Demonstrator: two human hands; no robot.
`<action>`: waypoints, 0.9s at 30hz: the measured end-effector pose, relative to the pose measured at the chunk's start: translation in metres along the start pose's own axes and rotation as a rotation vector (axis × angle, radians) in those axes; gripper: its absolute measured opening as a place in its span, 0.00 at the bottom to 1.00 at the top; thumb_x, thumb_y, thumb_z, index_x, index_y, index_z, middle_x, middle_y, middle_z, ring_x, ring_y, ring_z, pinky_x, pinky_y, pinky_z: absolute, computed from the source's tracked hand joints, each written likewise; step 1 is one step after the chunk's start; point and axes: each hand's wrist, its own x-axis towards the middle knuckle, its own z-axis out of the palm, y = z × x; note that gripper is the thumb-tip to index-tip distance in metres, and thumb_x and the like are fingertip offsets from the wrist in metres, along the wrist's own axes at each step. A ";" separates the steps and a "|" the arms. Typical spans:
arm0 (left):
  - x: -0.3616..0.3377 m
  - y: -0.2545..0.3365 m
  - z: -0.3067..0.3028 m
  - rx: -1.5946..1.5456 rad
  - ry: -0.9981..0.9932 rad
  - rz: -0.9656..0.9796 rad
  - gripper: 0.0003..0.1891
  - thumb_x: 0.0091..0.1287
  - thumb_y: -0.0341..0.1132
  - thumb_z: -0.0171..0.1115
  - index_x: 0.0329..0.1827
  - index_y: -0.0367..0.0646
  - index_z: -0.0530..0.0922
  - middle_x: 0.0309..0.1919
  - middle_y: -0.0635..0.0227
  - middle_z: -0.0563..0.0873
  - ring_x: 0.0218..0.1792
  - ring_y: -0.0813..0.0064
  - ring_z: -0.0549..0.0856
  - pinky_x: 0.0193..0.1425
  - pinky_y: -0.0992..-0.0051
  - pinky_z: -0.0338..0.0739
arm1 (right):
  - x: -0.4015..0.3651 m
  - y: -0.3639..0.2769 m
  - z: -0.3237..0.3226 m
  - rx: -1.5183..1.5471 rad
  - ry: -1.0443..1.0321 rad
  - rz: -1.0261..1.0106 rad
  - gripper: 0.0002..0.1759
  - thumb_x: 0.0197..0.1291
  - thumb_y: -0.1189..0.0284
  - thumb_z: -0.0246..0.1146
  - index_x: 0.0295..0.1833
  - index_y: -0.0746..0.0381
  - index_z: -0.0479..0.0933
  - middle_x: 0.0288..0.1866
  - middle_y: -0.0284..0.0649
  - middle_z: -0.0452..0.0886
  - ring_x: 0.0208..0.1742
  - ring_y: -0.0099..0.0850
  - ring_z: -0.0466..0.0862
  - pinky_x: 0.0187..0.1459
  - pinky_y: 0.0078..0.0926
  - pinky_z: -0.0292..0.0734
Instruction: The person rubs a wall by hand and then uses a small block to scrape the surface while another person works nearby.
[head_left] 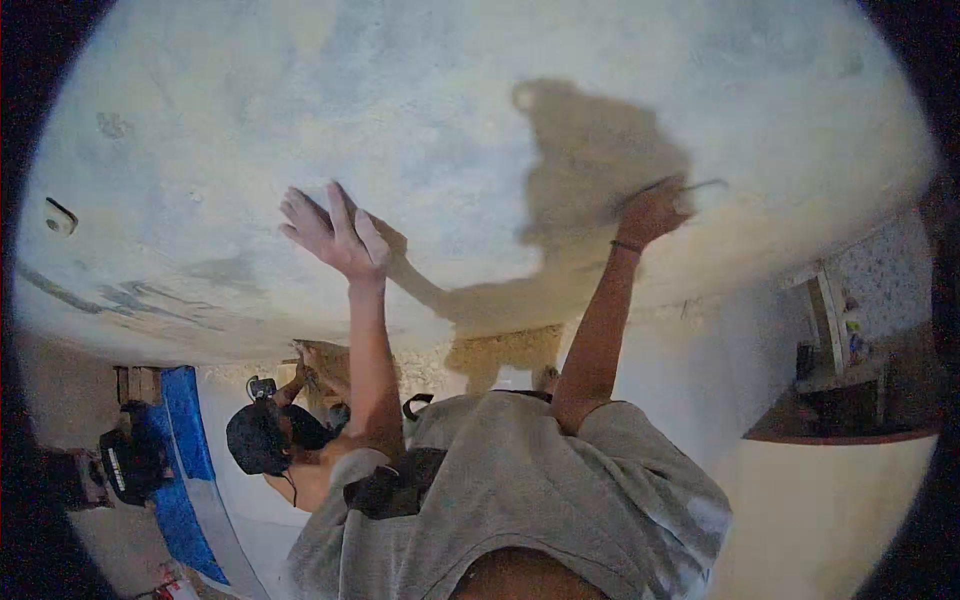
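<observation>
My left hand (335,232) rests against the pale, patchy wall (420,120) with its fingers spread and the thumb out to the right. Whitish dust coats its fingers. My right hand (655,212), with a dark band at the wrist, is closed around a thin, dark-edged flat tool (711,184) whose edge lies along the wall; its exact kind is too blurred to name. A large shadow of my head and arms falls on the wall between and above the hands.
At the left, close behind my left arm, a person in a dark cap (256,438) wears a head camera and reaches up. A blue panel (183,425) stands farther left. A small fitting (60,217) sits on the wall. An opening with a ledge (850,385) lies at the right.
</observation>
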 end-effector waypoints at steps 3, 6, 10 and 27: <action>-0.001 0.011 0.014 0.023 0.090 -0.015 0.29 0.74 0.44 0.42 0.77 0.46 0.68 0.79 0.42 0.56 0.81 0.41 0.50 0.79 0.39 0.35 | 0.045 -0.052 -0.032 0.093 0.136 0.159 0.40 0.75 0.53 0.51 0.81 0.67 0.51 0.82 0.63 0.47 0.82 0.60 0.48 0.78 0.58 0.45; -0.011 0.015 0.025 0.020 0.152 0.003 0.30 0.74 0.43 0.42 0.79 0.46 0.64 0.79 0.43 0.56 0.81 0.41 0.50 0.79 0.39 0.37 | 0.078 -0.020 -0.022 -0.220 0.198 0.011 0.39 0.75 0.54 0.52 0.81 0.66 0.52 0.83 0.59 0.46 0.82 0.59 0.48 0.78 0.54 0.46; -0.014 0.021 0.031 0.014 0.166 0.008 0.30 0.74 0.42 0.42 0.78 0.45 0.65 0.79 0.42 0.58 0.80 0.40 0.53 0.80 0.39 0.39 | 0.011 -0.134 -0.050 0.543 0.102 -0.045 0.39 0.76 0.52 0.48 0.82 0.63 0.50 0.85 0.55 0.42 0.84 0.56 0.44 0.79 0.55 0.42; -0.009 0.045 0.036 0.007 0.138 -0.111 0.30 0.75 0.43 0.41 0.79 0.43 0.63 0.80 0.44 0.54 0.81 0.44 0.51 0.81 0.41 0.38 | -0.069 -0.126 -0.018 0.241 0.019 -0.508 0.45 0.72 0.42 0.47 0.79 0.67 0.56 0.85 0.53 0.43 0.84 0.51 0.45 0.81 0.49 0.40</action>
